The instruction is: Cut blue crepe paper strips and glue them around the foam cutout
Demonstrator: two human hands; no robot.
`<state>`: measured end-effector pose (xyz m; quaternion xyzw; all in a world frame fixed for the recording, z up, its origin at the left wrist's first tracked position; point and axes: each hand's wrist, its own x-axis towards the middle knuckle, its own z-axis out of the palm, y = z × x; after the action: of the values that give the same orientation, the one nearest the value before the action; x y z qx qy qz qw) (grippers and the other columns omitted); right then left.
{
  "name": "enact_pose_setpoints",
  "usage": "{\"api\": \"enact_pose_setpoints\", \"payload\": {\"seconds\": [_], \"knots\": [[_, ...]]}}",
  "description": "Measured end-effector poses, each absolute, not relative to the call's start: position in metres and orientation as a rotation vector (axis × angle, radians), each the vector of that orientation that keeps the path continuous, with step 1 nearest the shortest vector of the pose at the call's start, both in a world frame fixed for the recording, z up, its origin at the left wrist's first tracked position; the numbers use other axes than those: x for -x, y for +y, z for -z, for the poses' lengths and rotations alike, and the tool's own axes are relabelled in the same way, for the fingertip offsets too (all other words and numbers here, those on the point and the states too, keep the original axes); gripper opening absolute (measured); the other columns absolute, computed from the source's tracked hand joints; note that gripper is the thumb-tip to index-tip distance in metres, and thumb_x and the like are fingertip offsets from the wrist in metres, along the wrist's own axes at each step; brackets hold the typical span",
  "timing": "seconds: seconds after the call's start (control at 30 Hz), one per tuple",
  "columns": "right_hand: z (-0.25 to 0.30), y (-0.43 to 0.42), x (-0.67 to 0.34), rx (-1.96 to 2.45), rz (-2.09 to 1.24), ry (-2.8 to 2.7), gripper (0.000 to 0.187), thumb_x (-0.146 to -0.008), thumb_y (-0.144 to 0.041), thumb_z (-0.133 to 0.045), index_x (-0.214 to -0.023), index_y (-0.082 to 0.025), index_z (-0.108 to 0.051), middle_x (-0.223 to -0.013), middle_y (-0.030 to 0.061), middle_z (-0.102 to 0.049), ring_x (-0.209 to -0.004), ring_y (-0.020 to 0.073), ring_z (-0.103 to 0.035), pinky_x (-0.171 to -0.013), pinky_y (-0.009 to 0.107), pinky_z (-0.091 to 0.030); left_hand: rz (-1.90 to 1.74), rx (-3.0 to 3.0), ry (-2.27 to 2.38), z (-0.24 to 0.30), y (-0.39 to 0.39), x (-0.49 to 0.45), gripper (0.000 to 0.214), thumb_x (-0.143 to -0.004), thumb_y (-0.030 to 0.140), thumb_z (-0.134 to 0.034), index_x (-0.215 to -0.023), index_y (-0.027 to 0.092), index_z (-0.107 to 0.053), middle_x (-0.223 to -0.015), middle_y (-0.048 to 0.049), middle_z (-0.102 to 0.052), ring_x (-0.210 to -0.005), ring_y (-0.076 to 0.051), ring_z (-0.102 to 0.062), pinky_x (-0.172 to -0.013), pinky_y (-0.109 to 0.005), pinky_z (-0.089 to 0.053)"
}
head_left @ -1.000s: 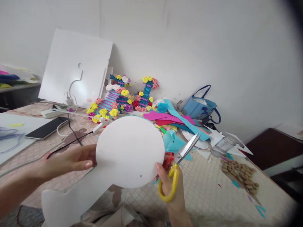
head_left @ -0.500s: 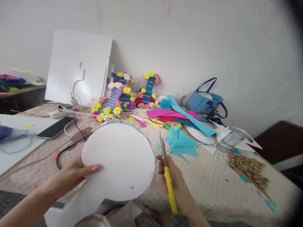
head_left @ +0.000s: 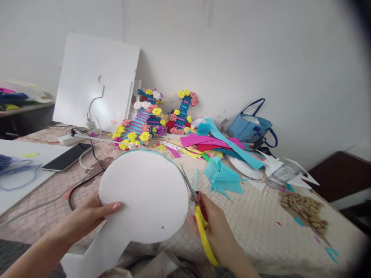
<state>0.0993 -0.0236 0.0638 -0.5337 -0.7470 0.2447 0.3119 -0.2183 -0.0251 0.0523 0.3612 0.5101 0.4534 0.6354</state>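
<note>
A large white board cutout (head_left: 145, 197), round with a straight arm at its lower left, is held up in front of me. My left hand (head_left: 92, 216) grips its left side, thumb on the white face and fingers behind. Thin teal paper shows along its upper rim. My right hand (head_left: 211, 224) is closed round yellow-handled scissors (head_left: 204, 235). Their blades point up and left, close by the cutout's right edge; whether they touch it I cannot tell. A crumpled turquoise piece of paper (head_left: 222, 175) lies beyond the scissors.
Flower-covered decorations (head_left: 139, 121) stand by the wall. Coloured paper strips (head_left: 208, 141), a blue bag (head_left: 251, 123), a clear glass jar (head_left: 282, 173) and peanuts (head_left: 303, 208) lie to the right. A phone (head_left: 67, 157), a power strip (head_left: 66, 138) and cables are at the left.
The scissors have tilted left, bringing their blades from right of the cutout to its right edge. My left hand keeps its grip, and the cutout has hardly shifted.
</note>
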Motion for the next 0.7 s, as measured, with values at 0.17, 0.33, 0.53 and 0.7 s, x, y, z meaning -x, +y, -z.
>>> {"api": "enact_pose_setpoints", "payload": {"seconds": [0.17,0.33,0.53,0.7], "knots": [[-0.066,-0.0254,-0.0975,1.401,-0.596,-2.007,0.027,-0.077,-0.033,-0.06,-0.097,-0.019,-0.05,-0.073,0.0008,-0.056,-0.061,0.0146,-0.05,-0.056,0.026,-0.04,-1.022,-0.85,1.152,-0.0535,-0.024,0.2202,0.061,-0.055,0.032,-0.087,-0.111,0.018,-0.067,-0.107,-0.0122,-0.071,-0.093,-0.033,-0.068,-0.073,-0.034,-0.06],[-0.0632,-0.026,-0.0986,1.408,-0.617,-1.988,0.03,-0.078,-0.035,-0.06,-0.1,-0.019,-0.049,-0.074,0.0011,-0.056,-0.062,0.0155,-0.052,-0.056,0.026,-0.041,-1.026,-0.856,1.148,-0.0519,-0.0221,0.2185,0.064,-0.052,0.034,-0.088,-0.111,0.019,-0.067,-0.104,-0.0118,-0.072,-0.09,-0.032,-0.069,-0.067,-0.031,-0.06],[-0.0616,-0.0269,-0.0988,1.413,-0.625,-1.967,0.033,-0.077,-0.036,-0.061,-0.103,-0.019,-0.049,-0.077,0.0017,-0.057,-0.065,0.0165,-0.053,-0.059,0.028,-0.042,-1.045,-0.853,1.152,-0.0499,-0.0198,0.2159,0.068,-0.053,0.035,-0.087,-0.116,0.02,-0.065,-0.086,-0.008,-0.076,-0.084,-0.029,-0.071,-0.067,-0.031,-0.06],[-0.0621,-0.0273,-0.0992,1.404,-0.637,-1.982,0.027,-0.077,-0.035,-0.061,-0.095,-0.02,-0.048,-0.074,0.0007,-0.056,-0.063,0.0158,-0.051,-0.058,0.027,-0.041,-1.038,-0.85,1.141,-0.0518,-0.0182,0.2138,0.073,-0.051,0.036,-0.088,-0.117,0.018,-0.064,-0.095,-0.0107,-0.074,-0.083,-0.03,-0.071,-0.066,-0.031,-0.059]]}}
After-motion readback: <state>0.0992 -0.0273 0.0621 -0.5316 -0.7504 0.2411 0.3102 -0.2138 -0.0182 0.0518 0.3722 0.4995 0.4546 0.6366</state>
